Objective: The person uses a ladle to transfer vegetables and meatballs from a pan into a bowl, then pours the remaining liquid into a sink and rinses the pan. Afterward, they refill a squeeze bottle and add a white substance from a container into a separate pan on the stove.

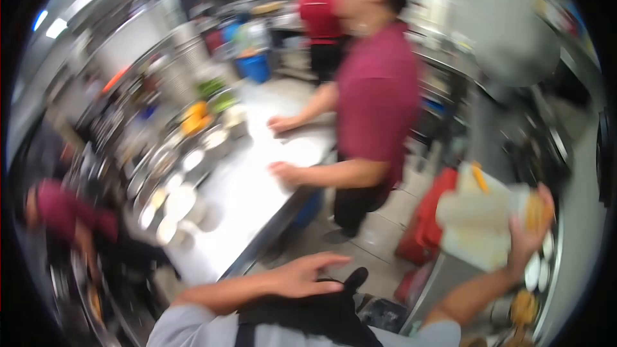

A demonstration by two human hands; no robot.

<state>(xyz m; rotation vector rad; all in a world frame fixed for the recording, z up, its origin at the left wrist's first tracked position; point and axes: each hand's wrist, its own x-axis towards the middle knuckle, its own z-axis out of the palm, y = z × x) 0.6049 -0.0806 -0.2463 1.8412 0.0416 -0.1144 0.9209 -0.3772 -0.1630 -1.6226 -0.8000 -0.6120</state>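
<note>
My left hand is in front of my black apron, with its fingers stretched out and nothing in them. At the right, my right hand reaches over the counter and is closed around a blurred yellow-brown object with a pale side. Beside it lies a white cutting board. A pale, roll-shaped thing rests across the board. Near the board's far end is a yellow handle, perhaps of a knife. Motion blur hides finer detail.
A person in a maroon shirt stands at the steel table, hands over it. Bowls and yellow food line its left side. Another person bends at far left; one in red stands behind. A red container stands beside the counter.
</note>
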